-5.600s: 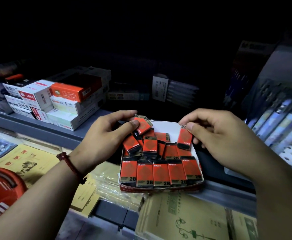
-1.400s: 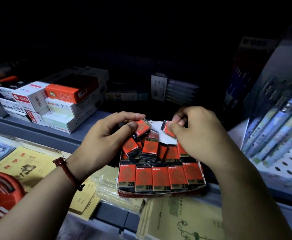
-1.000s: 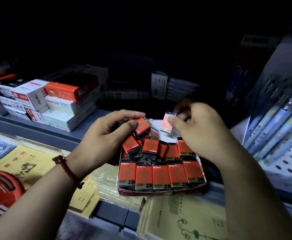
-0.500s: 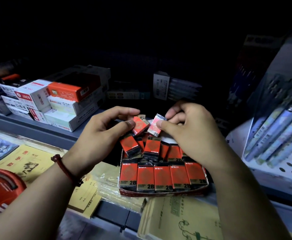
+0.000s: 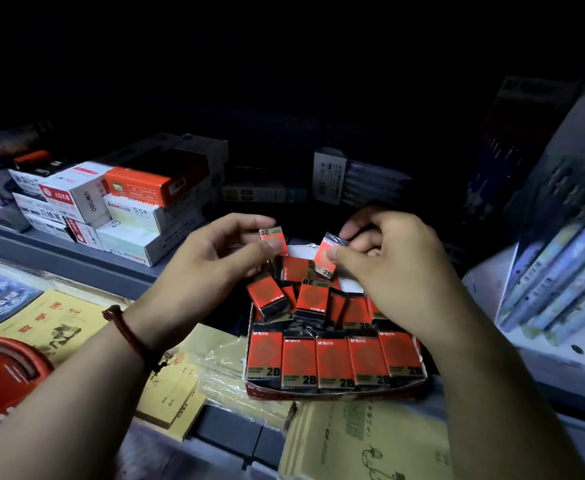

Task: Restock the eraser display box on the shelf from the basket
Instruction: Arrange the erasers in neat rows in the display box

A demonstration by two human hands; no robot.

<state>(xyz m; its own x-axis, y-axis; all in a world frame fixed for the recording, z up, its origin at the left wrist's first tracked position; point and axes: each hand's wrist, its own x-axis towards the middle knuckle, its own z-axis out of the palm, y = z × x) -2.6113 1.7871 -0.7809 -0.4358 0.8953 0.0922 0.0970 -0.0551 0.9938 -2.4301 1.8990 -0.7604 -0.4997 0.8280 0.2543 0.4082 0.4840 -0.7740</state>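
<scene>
The eraser display box (image 5: 332, 393) sits on the shelf edge, its front row packed with red and black 2B erasers (image 5: 332, 362); behind them several erasers lie loose and tilted. My left hand (image 5: 211, 268) pinches one red eraser (image 5: 273, 236) between thumb and fingers above the box's back. My right hand (image 5: 391, 268) pinches another red eraser (image 5: 327, 254) just to the right, tilted, over the white back wall. A curved red basket rim (image 5: 3, 379) shows at the lower left.
Stacked white and orange stationery boxes (image 5: 128, 209) stand on the shelf (image 5: 76, 261) to the left. Yellow exercise books (image 5: 52, 323) lie on the lower shelf under my arms. Packs of pens (image 5: 561, 271) lean on a perforated white rack at the right. The shelf's back is dark.
My right hand picked up an eraser from the box's back right and carried it left, turning it. The eraser in my left hand now stands more upright.
</scene>
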